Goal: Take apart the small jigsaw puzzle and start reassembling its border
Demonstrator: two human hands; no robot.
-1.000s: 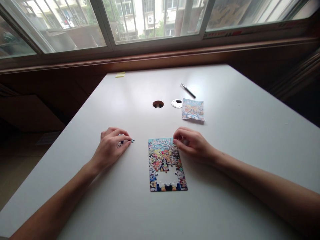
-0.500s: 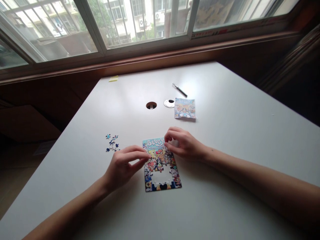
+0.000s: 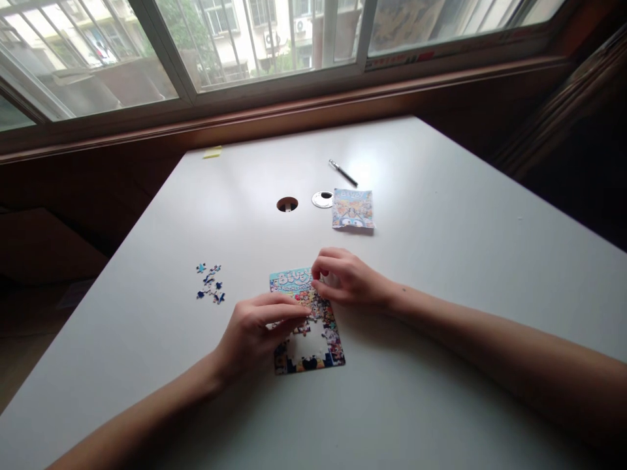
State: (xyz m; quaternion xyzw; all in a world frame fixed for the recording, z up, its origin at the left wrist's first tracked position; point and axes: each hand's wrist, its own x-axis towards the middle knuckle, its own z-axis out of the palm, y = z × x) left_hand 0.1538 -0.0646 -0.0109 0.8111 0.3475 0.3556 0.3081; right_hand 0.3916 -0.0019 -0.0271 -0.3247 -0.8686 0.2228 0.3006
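A jigsaw puzzle [image 3: 336,343] with a colourful cartoon picture lies flat before me, a pale gap in its lower middle part. Over its left side reaches my left hand [image 3: 259,326], fingers stretched close together and thumb tucked below in a pinch. Its fingertips are just above the gap; anything between them is too small to make out. My right hand [image 3: 345,277] rests at the puzzle's upper right edge, fingers curled and thumb near the index tip. What it pinches, if anything, is hidden. Several loose puzzle pieces [image 3: 219,297] lie to the left.
Beyond the puzzle, a printed packet [image 3: 353,209] overlaps a round metal cover [image 3: 322,199]. A cable hole [image 3: 287,205] is beside it, and a dark pen [image 3: 343,173] lies behind. Yellow tape [image 3: 212,152] marks the white table's [image 3: 416,405] far edge, below a window.
My left hand has moved right and slightly down over the puzzle, covering more of it. My right hand keeps its place at the puzzle's edge. The whole view has shifted a little.
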